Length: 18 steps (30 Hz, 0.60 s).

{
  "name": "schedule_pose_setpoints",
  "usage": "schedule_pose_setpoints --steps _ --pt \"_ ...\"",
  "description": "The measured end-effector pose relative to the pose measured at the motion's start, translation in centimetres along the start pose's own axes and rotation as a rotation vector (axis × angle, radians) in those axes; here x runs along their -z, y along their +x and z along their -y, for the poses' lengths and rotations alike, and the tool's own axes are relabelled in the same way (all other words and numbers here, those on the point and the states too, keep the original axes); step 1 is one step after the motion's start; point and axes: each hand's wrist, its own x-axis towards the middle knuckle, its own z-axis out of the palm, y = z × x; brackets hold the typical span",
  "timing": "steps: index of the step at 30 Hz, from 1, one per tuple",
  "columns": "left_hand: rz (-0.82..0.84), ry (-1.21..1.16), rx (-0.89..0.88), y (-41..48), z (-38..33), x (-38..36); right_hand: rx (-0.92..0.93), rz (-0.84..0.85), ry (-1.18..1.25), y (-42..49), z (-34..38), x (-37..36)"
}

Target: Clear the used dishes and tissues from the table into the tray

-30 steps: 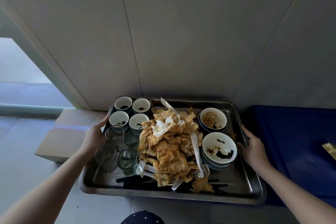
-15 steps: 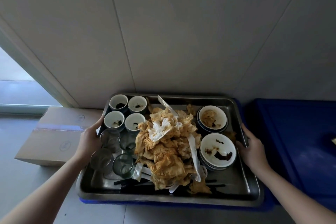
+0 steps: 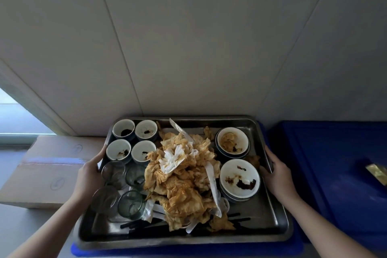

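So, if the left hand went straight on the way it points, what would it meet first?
Probably the nearest clear glass tumbler just inside the metal tray, whose left rim the left hand grips; depth is unclear.

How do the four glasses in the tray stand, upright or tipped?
Upright. All four glasses stand on the tray floor with their round mouths facing up.

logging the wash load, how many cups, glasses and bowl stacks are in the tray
small white cups: 4
clear glasses: 4
bowl stacks: 2
total in the tray: 10
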Motion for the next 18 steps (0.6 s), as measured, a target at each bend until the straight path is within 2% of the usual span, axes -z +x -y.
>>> schedule_pose_setpoints --steps 6,12,18 --pt "0.070 0.033 0.030 -0.1 0.2 0.3 -0.025 0.003 -0.090 0.0 0.3 0.4" --pt "0.271 -0.027 0.034 0.3 -0.4 2.3 -0.076 0.036 -0.409 -0.1 1.2 0.7" --pt "0.296 0.016 0.083 1.0 -2.0 3.5 -0.089 0.186 -0.670 0.7 2.7 2.1"
